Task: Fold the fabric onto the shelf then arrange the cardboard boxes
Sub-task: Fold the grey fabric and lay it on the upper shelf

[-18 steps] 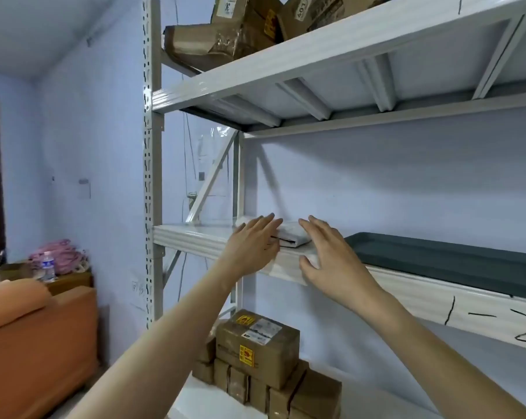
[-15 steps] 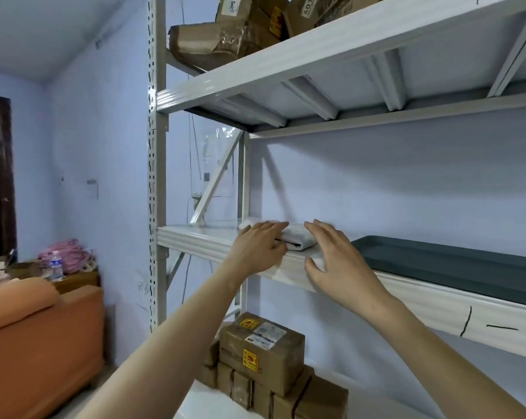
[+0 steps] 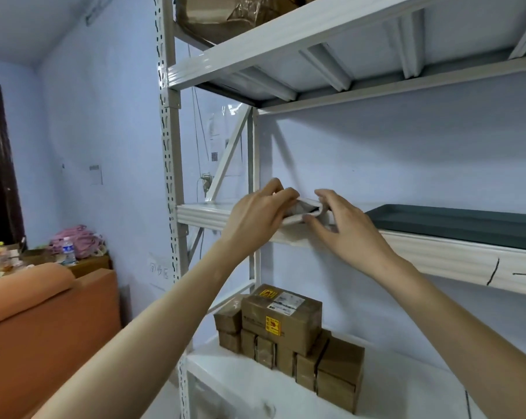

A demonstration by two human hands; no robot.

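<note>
Both hands have closed from flat onto the folded fabric (image 3: 304, 208) at the shelf (image 3: 201, 215) front edge: left hand (image 3: 257, 215) grips it, right hand (image 3: 342, 228) pinches. Folding continues; next, press it flat, then the cardboard boxes (image 3: 281, 319).

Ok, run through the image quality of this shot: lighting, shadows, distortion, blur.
Head view: soft, even light, no harsh glare. A faint diagonal shadow lies on the pale blue wall behind the white metal shelf. Wide-angle distortion bows the perforated upright post and stretches both forearms. The left hand, right hand and folded white fabric look slightly soft; the brown cardboard boxes are sharper.
</note>
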